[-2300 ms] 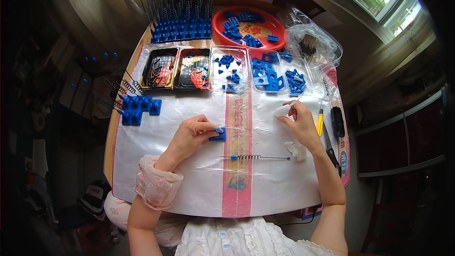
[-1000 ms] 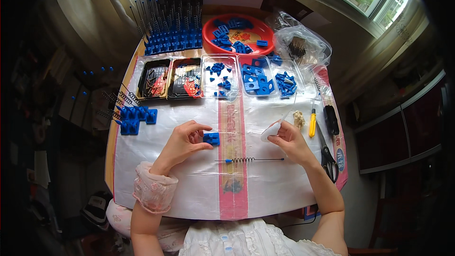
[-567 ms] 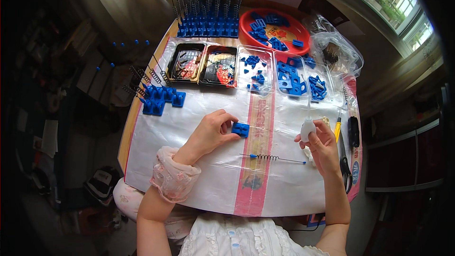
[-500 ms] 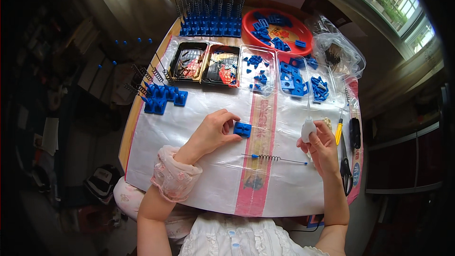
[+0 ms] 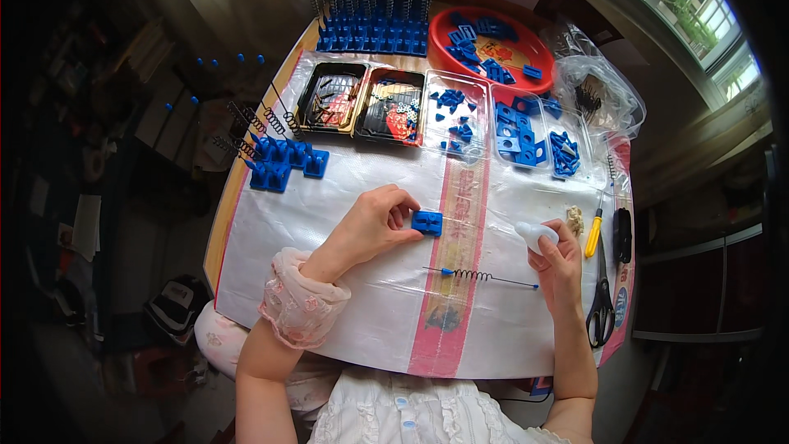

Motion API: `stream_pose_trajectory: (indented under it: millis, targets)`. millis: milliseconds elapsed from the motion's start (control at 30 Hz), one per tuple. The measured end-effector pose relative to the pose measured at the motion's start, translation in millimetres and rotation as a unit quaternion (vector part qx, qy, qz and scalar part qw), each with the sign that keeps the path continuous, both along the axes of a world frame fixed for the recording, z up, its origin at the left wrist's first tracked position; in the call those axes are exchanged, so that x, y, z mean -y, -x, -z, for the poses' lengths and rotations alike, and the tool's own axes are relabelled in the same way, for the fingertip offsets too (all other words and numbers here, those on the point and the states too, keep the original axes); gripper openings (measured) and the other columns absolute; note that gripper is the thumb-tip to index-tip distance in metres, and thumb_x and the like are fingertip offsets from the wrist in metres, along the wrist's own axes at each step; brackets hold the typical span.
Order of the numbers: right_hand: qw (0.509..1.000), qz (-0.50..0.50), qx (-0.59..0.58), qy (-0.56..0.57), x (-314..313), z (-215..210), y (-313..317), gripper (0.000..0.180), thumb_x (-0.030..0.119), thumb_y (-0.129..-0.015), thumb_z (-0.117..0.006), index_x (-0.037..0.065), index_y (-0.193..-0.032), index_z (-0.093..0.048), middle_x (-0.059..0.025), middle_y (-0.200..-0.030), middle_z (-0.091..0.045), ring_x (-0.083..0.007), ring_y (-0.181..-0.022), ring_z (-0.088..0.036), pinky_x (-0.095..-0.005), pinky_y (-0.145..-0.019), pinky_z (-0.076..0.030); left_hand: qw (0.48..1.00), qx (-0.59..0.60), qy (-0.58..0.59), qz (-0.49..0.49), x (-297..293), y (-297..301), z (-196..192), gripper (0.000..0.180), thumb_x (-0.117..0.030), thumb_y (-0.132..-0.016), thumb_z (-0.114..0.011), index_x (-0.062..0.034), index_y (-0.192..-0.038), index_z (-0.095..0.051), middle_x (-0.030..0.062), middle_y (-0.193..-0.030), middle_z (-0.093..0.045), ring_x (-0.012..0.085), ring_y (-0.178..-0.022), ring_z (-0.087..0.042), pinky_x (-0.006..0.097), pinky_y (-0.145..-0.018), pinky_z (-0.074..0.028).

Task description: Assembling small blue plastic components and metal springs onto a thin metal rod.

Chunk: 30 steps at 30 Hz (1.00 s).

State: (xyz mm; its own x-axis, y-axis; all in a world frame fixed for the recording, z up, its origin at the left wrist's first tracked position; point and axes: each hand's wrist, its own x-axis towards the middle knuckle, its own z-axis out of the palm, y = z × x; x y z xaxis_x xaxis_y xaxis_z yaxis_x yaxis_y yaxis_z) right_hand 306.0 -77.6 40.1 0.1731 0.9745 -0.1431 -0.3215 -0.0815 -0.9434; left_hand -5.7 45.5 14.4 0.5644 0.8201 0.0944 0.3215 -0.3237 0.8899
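Observation:
My left hand [image 5: 374, 222] has its thumb and fingers closed on the left edge of a small square blue plastic base [image 5: 427, 224] on the table sheet. In my right hand [image 5: 559, 261] is a small white squeeze bottle [image 5: 532, 234], tipped over toward the left. Its nozzle side faces the blue base; a thin, faint tip seems to reach toward it, but whether they touch I cannot tell. Between the hands, nearer me, lies a black spring wire [image 5: 472, 275] with a blue cone on it and a blue ball end.
Finished-looking blue bases with springs stand at the left [image 5: 283, 160] and the back [image 5: 374, 37]. Trays of parts [image 5: 426, 107] line the far side, beside a red basin [image 5: 546, 53]. Black scissors [image 5: 602, 316], a yellow-handled tool [image 5: 592, 234] and a black object [image 5: 622, 234] lie at the right.
My right hand has tipped the bottle from upright to leaning left, toward the blue base. My left hand keeps its hold on the base. The whole view has shifted slightly.

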Motion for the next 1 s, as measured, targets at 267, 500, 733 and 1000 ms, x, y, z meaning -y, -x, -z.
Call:
stream_pose_trajectory:
  millis: [267, 500, 733, 1000]
  targets:
    - [0.999, -0.005, -0.005, 0.037, -0.3, 0.3, 9.6, 0.014, 0.015, -0.098, -0.069, 0.009, -0.103, -0.058, 0.0017, -0.085, -0.062, -0.0022, -0.064, -0.045, -0.0207, -0.057, -0.032, 1.000, 0.007, -0.003, -0.002, -0.2, 0.3, 3.1, 0.033, -0.004, -0.077, -0.089, -0.0003, -0.105, -0.072, 0.0037, -0.091, -0.065, 0.0083, -0.075, -0.060, 0.022, -0.069, -0.054]
    - [0.999, 0.003, 0.010, 0.033, 1.1, 2.1, 14.5, 0.013, 0.014, -0.097, -0.070, 0.008, -0.101, -0.058, 0.0015, -0.084, -0.062, -0.0021, -0.062, -0.044, -0.0203, -0.055, -0.031, 1.000, 0.009, -0.005, -0.002, 0.4, 0.4, 4.6, 0.033, -0.005, -0.078, -0.089, -0.0003, -0.106, -0.073, 0.0032, -0.090, -0.065, 0.0074, -0.075, -0.060, 0.022, -0.069, -0.054]
    - [1.000, 0.003, 0.016, 0.025, 2.0, 1.3, 17.6, 0.014, 0.013, -0.096, -0.071, 0.007, -0.101, -0.058, 0.0015, -0.084, -0.062, -0.0018, -0.063, -0.044, -0.0201, -0.054, -0.030, 1.000, 0.004, -0.008, -0.003, 0.2, 0.2, 3.8, 0.033, -0.005, -0.077, -0.090, -0.0004, -0.106, -0.072, 0.0036, -0.090, -0.065, 0.0078, -0.075, -0.061, 0.023, -0.069, -0.054]
    - [0.999, 0.001, 0.043, 0.007, 3.7, 1.4, 20.5, 0.017, 0.012, -0.095, -0.073, 0.006, -0.101, -0.059, 0.0020, -0.084, -0.061, -0.0010, -0.064, -0.045, -0.0194, -0.054, -0.030, 1.000, 0.010, -0.005, -0.002, -0.2, 0.3, 5.6, 0.034, -0.004, -0.077, -0.090, 0.0001, -0.105, -0.072, 0.0036, -0.090, -0.065, 0.0079, -0.074, -0.060, 0.023, -0.068, -0.054]
